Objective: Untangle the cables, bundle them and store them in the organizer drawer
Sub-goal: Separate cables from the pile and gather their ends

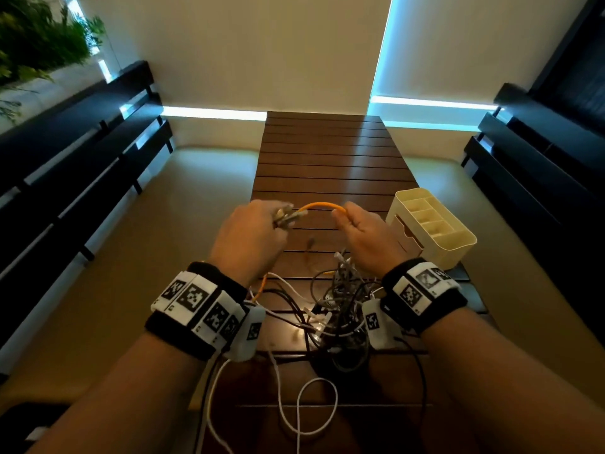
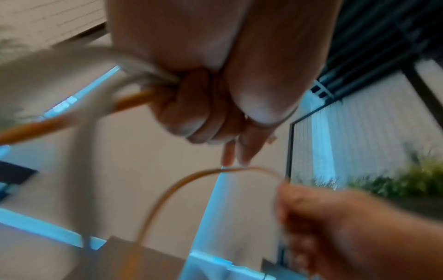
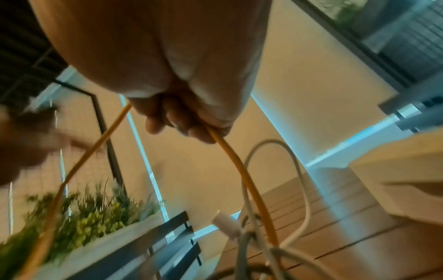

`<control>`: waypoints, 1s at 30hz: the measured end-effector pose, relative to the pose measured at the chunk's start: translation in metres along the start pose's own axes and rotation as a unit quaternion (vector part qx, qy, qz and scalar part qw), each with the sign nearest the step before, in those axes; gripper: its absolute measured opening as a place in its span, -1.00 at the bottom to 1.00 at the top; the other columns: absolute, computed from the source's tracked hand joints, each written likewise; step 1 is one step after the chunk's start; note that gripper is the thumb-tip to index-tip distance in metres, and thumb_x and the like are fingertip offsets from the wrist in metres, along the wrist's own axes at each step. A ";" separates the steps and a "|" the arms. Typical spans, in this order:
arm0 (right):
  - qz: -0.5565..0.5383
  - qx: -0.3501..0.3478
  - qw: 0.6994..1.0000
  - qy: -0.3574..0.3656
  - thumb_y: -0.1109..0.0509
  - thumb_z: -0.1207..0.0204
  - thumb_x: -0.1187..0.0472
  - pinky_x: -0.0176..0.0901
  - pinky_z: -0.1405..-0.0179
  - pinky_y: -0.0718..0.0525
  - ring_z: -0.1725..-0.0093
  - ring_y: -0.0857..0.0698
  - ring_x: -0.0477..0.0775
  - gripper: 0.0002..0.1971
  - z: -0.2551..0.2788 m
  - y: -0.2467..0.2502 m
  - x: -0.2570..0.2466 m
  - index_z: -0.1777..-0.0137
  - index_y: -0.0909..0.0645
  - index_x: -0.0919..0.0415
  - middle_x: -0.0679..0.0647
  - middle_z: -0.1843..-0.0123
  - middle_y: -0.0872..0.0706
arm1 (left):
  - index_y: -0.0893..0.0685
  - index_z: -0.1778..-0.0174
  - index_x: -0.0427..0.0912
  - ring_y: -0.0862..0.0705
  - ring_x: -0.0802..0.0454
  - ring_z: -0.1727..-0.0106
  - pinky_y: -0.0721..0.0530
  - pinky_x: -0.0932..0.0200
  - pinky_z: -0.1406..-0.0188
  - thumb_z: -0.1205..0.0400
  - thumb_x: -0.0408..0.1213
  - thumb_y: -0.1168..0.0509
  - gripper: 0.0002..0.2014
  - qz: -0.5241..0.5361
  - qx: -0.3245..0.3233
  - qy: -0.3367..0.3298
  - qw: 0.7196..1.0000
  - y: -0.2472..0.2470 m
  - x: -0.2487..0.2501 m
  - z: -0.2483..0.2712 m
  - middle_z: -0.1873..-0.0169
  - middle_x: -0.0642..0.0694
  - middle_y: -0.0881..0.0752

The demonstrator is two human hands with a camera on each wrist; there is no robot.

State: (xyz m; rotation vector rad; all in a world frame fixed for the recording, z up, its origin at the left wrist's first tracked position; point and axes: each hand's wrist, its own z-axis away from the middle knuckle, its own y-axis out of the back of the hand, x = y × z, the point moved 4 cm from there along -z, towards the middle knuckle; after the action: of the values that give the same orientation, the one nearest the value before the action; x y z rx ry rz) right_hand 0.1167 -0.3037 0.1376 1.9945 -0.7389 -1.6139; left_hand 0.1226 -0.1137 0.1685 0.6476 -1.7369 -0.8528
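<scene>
An orange cable (image 1: pixel 322 204) arches between both hands above the slatted wooden table (image 1: pixel 327 158). My left hand (image 1: pixel 255 231) grips a folded bunch of orange and grey cable (image 2: pixel 143 89), blurred in the left wrist view. My right hand (image 1: pixel 363 231) is curled round the orange cable (image 3: pixel 230 151), which runs down into a tangle of black, grey and white cables (image 1: pixel 337 309) on the table under my wrists. A cream organizer (image 1: pixel 435 224) with top compartments and a front drawer stands at the right of the table.
A white cable loop (image 1: pixel 314 407) lies at the near table edge. Dark slatted benches (image 1: pixel 75 152) flank both sides, with plants (image 1: pixel 36 37) at far left. Bare table slats stretch beyond the hands.
</scene>
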 end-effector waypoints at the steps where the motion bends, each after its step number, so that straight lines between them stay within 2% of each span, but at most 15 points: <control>1: 0.007 -0.010 1.000 0.014 -0.14 -0.79 0.07 -0.40 0.39 -0.43 0.33 -0.54 -0.18 -0.71 -0.001 -0.004 -0.001 0.13 -0.56 0.13 0.08 0.23 -0.64 | -0.78 -0.17 0.00 -0.70 -0.06 0.08 -0.65 0.02 0.11 -0.70 -0.20 -0.32 -0.81 0.013 0.029 -0.037 0.999 0.002 0.009 0.000 0.04 -0.04 -0.81; 3: 0.017 -0.023 0.999 0.036 -0.18 -0.77 0.09 -0.21 0.26 -0.51 0.18 -0.62 -0.04 -0.74 -0.002 -0.013 0.000 0.05 -0.62 0.20 0.09 0.14 -0.69 | -0.76 -0.17 -0.07 -0.72 -0.11 0.04 -0.68 -0.11 0.05 -0.69 -0.18 -0.33 -0.82 0.012 0.034 -0.092 0.995 -0.003 0.021 -0.001 0.04 -0.09 -0.81; 5: 0.012 -0.013 0.997 0.070 -0.24 -0.74 0.17 -0.36 0.29 -0.47 0.24 -0.57 -0.17 -0.79 -0.002 -0.014 -0.008 0.08 -0.62 0.21 -0.03 0.20 -0.64 | -0.73 -0.09 -0.09 -0.70 -0.10 0.08 -0.66 -0.13 0.07 -0.69 -0.15 -0.32 -0.85 0.012 -0.009 -0.100 0.995 -0.015 0.020 -0.002 0.12 -0.06 -0.79; 8: 0.019 0.018 0.993 0.119 -0.31 -0.70 0.25 -0.52 0.29 -0.41 0.26 -0.52 -0.28 -0.88 -0.002 -0.004 -0.020 0.07 -0.62 0.20 -0.14 0.24 -0.56 | -0.63 0.15 -0.06 -0.61 0.00 0.27 -0.51 -0.01 0.30 -0.71 -0.10 -0.31 -0.84 0.038 -0.040 -0.087 0.995 -0.024 0.011 -0.003 0.36 0.07 -0.64; 10: 0.009 0.015 0.994 0.109 -0.30 -0.71 0.21 -0.51 0.27 -0.44 0.26 -0.51 -0.26 -0.88 0.000 0.000 -0.019 0.06 -0.61 0.15 -0.14 0.24 -0.55 | -0.53 0.30 0.04 -0.50 0.15 0.41 -0.36 0.07 0.40 -0.71 -0.08 -0.30 -0.75 0.061 -0.015 -0.092 0.994 -0.020 0.012 -0.002 0.46 0.11 -0.54; 12: -0.008 -0.004 0.997 0.074 -0.28 -0.73 0.14 -0.45 0.31 -0.44 0.29 -0.51 -0.20 -0.85 0.002 -0.003 -0.008 0.08 -0.57 0.09 -0.10 0.24 -0.56 | -0.49 0.37 0.06 -0.44 0.22 0.49 -0.32 0.20 0.45 -0.72 -0.10 -0.30 -0.69 0.105 0.015 -0.087 0.991 -0.011 0.018 -0.002 0.51 0.12 -0.49; 14: -0.020 -0.033 0.999 0.021 -0.25 -0.74 0.11 -0.27 0.21 -0.54 0.21 -0.61 -0.09 -0.85 0.005 -0.011 0.008 0.05 -0.59 0.07 -0.05 0.19 -0.64 | -0.55 0.34 -0.06 -0.41 0.25 0.52 -0.33 0.36 0.53 -0.72 -0.13 -0.31 -0.70 0.150 0.047 -0.070 0.985 -0.001 0.022 -0.002 0.52 0.09 -0.47; 16: -0.038 -0.043 0.998 -0.025 -0.22 -0.75 0.08 -0.11 0.08 -0.65 0.09 -0.70 -0.03 -0.83 0.010 -0.017 0.025 0.02 -0.61 0.03 -0.04 0.12 -0.71 | -0.62 0.28 -0.22 -0.39 0.22 0.52 -0.35 0.38 0.54 -0.72 -0.14 -0.32 -0.71 0.175 0.063 -0.047 0.981 0.005 0.020 -0.003 0.52 0.04 -0.48; 18: -0.072 -0.019 0.996 -0.044 -0.20 -0.77 0.08 -0.06 0.00 -0.71 0.06 -0.73 -0.04 -0.81 0.013 -0.015 0.034 0.04 -0.62 -0.01 -0.03 0.11 -0.74 | -0.66 0.26 -0.25 -0.37 0.21 0.56 -0.33 0.38 0.56 -0.71 -0.17 -0.32 -0.73 0.173 0.041 -0.025 0.984 0.005 0.013 -0.002 0.54 0.02 -0.47; 20: -0.080 0.025 0.996 -0.028 -0.21 -0.77 0.11 -0.30 0.09 -0.65 0.15 -0.68 -0.19 -0.81 0.012 -0.006 0.033 0.05 -0.62 -0.03 -0.04 0.15 -0.70 | -0.66 0.30 -0.17 -0.39 0.21 0.55 -0.35 0.32 0.53 -0.71 -0.19 -0.32 -0.73 0.122 -0.026 0.002 0.992 0.000 0.004 -0.001 0.54 0.00 -0.51; 22: -0.057 0.075 0.995 0.018 -0.27 -0.74 0.17 -0.49 0.22 -0.49 0.23 -0.56 -0.27 -0.85 0.007 0.005 0.026 0.03 -0.63 -0.03 -0.10 0.16 -0.59 | -0.68 0.28 -0.12 -0.48 0.07 0.44 -0.40 0.16 0.43 -0.72 -0.20 -0.31 -0.75 0.075 -0.078 0.015 0.994 -0.003 -0.002 0.001 0.44 -0.09 -0.63; 24: -0.046 0.108 0.991 0.063 -0.33 -0.70 0.22 -0.51 0.20 -0.45 0.21 -0.50 -0.25 -0.87 0.003 0.011 0.015 -0.03 -0.70 0.03 -0.08 0.12 -0.52 | -0.68 0.26 -0.13 -0.47 0.03 0.42 -0.41 0.20 0.43 -0.72 -0.19 -0.31 -0.77 0.078 -0.065 0.003 0.995 0.002 0.000 0.003 0.39 -0.11 -0.65; 26: -0.039 0.124 0.988 0.086 -0.36 -0.68 0.23 -0.53 0.20 -0.44 0.21 -0.48 -0.25 -0.86 0.003 0.011 0.005 -0.08 -0.76 0.10 -0.08 0.13 -0.49 | -0.63 0.25 -0.10 -0.43 0.11 0.45 -0.34 0.31 0.49 -0.72 -0.17 -0.31 -0.78 0.087 -0.034 -0.035 0.995 0.008 0.011 0.004 0.46 -0.01 -0.57; 28: -0.035 0.128 0.986 0.100 -0.37 -0.68 0.22 -0.54 0.20 -0.45 0.20 -0.49 -0.27 -0.85 0.006 0.008 -0.007 -0.11 -0.77 0.12 -0.13 0.15 -0.47 | -0.70 0.07 -0.09 -0.50 0.14 0.40 -0.42 0.22 0.39 -0.72 -0.14 -0.31 -0.87 0.081 -0.041 -0.076 0.993 0.006 0.023 0.006 0.41 0.03 -0.61; 30: -0.039 0.139 0.982 0.122 -0.37 -0.68 0.21 -0.53 0.20 -0.46 0.20 -0.49 -0.27 -0.84 0.008 0.008 -0.017 -0.13 -0.77 0.14 -0.14 0.15 -0.47 | -0.68 0.12 -0.09 -0.53 0.09 0.37 -0.48 0.06 0.33 -0.71 -0.13 -0.31 -0.84 0.082 -0.072 -0.089 0.990 -0.004 0.026 0.007 0.40 0.01 -0.62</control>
State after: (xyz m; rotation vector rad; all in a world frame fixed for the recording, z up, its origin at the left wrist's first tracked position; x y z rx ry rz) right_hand 0.1049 -0.2983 0.1538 2.3930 -0.8362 -1.3313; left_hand 0.1084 -0.1344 0.1783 0.3353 -1.8391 -0.9330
